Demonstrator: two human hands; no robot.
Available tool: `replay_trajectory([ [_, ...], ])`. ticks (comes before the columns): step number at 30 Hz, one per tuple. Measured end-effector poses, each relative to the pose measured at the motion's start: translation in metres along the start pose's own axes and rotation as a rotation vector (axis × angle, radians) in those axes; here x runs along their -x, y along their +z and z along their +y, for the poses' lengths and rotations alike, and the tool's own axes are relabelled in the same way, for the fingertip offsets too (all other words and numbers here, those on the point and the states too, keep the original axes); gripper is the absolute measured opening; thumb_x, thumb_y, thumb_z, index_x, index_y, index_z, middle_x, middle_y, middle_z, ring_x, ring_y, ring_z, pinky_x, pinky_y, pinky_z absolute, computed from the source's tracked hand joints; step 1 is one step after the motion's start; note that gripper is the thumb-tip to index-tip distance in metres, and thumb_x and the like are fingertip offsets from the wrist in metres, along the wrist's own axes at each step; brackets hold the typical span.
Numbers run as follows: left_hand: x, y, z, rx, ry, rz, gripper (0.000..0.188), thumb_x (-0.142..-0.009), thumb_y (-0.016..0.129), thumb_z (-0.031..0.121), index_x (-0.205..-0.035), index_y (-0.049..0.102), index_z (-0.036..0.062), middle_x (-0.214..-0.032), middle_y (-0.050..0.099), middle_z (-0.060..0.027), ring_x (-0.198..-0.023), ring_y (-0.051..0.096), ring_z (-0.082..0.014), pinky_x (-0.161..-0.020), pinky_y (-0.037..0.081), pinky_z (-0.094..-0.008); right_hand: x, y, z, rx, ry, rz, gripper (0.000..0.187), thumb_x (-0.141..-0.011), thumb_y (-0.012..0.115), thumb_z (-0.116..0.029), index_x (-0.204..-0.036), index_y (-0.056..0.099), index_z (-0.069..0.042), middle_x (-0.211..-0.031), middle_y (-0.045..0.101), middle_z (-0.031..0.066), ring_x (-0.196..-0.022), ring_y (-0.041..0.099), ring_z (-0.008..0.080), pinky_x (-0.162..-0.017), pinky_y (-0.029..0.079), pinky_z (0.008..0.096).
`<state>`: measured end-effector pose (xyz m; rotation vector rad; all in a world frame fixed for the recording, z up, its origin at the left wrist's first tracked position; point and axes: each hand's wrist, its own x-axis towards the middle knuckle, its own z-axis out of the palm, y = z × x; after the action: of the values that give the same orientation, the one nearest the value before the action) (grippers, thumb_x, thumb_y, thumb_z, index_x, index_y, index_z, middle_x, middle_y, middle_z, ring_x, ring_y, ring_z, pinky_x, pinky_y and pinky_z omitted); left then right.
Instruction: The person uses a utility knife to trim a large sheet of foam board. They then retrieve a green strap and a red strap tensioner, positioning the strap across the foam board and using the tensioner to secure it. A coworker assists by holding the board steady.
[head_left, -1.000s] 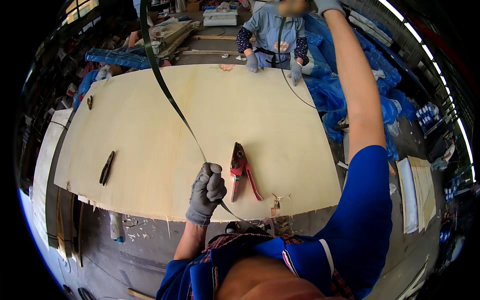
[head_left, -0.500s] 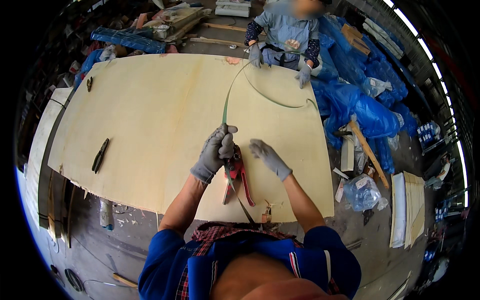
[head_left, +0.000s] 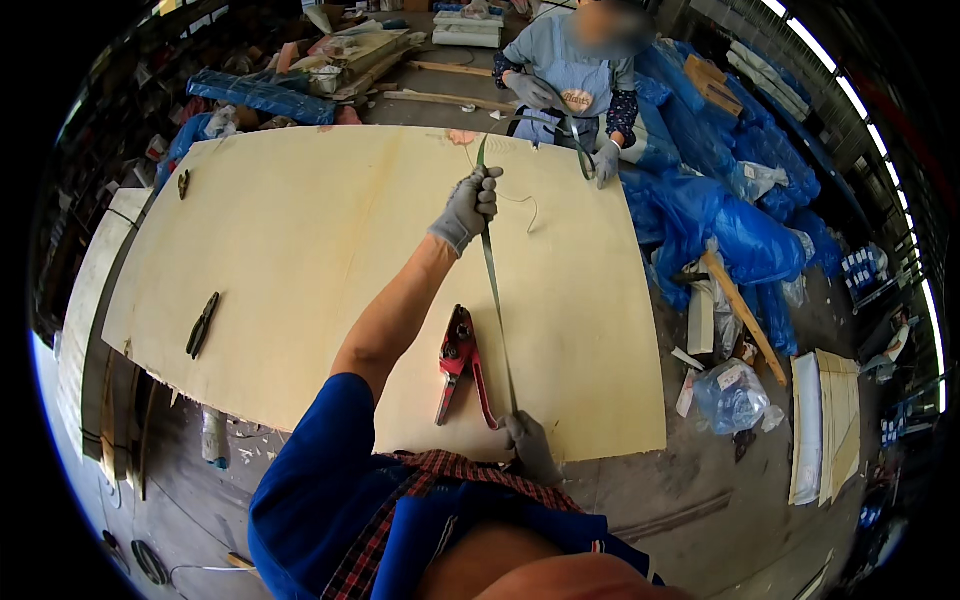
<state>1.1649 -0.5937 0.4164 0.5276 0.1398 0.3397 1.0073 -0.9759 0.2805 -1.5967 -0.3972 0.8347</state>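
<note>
The left arm [head_left: 392, 325] stretches well forward, its forearm slanting inward from a slightly bent elbow. The gloved left hand [head_left: 468, 208] is closed like a fist. The gloved right hand [head_left: 532, 446] sits low, near the torso, fingers forward, their closure unclear; its forearm is mostly hidden.
</note>
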Motion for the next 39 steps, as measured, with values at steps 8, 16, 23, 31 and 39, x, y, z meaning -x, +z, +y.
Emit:
replay_trajectory([
  [8,0.030,-0.047,-0.010,-0.338,0.113,0.063,0.039,-0.100,0.048,0.035,-0.121,0.056,0.0036,-0.107,0.066,-0.0077,-0.092,0.063,-0.0171,-0.080,0.053,-0.0299,-0.012,-0.020,-0.134,-0.204,-0.202,0.129,0.024,-0.099,0.048,-0.018,-0.084,0.056,-0.001,-0.050,0.034,-0.0052,-0.041,0.027,0.0034,-0.039,0.022,0.0224],
  [16,0.233,-0.166,0.027,-1.064,0.384,0.545,0.037,-0.099,0.052,0.033,-0.121,0.059,0.0046,-0.105,0.067,-0.0070,-0.095,0.063,-0.0136,-0.082,0.049,-0.0279,-0.055,-0.041,-0.185,-0.262,-0.426,0.257,0.038,-0.103,0.038,-0.038,-0.093,0.055,-0.006,-0.056,0.029,-0.0059,-0.045,0.022,0.0036,-0.042,0.018,0.0228],
  [23,0.377,-0.224,-0.009,-1.745,0.564,1.119,0.027,-0.095,0.056,0.019,-0.116,0.060,0.0010,-0.109,0.063,-0.0161,-0.102,0.059,-0.0312,-0.090,0.046,-0.0399,-0.066,-0.023,-0.203,-0.143,-0.413,0.142,0.047,-0.102,0.038,-0.045,-0.096,0.056,-0.003,-0.056,0.031,-0.0059,-0.045,0.023,0.0036,-0.042,0.017,0.0221],
  [31,0.390,-0.209,-0.071,-2.147,0.389,1.085,0.049,-0.090,0.058,0.031,-0.126,0.051,-0.0015,-0.138,0.045,-0.0243,-0.131,0.038,-0.0401,-0.108,0.031,-0.0475,-0.025,-0.005,-0.201,-0.123,-0.311,0.007,0.027,-0.102,0.041,-0.024,-0.097,0.058,-0.003,-0.062,0.039,-0.0040,-0.051,0.030,0.0032,-0.046,0.022,0.0207],
  [39,0.390,-0.206,-0.071,-2.186,0.393,1.087,0.048,-0.091,0.057,0.032,-0.126,0.052,-0.0003,-0.137,0.046,-0.0231,-0.129,0.040,-0.0383,-0.106,0.032,-0.0463,0.065,-0.034,-0.182,-0.094,-0.326,-0.015,0.028,-0.101,0.036,-0.019,-0.098,0.058,-0.003,-0.057,0.043,-0.0010,-0.046,0.028,0.0037,-0.042,0.022,0.0204],
])
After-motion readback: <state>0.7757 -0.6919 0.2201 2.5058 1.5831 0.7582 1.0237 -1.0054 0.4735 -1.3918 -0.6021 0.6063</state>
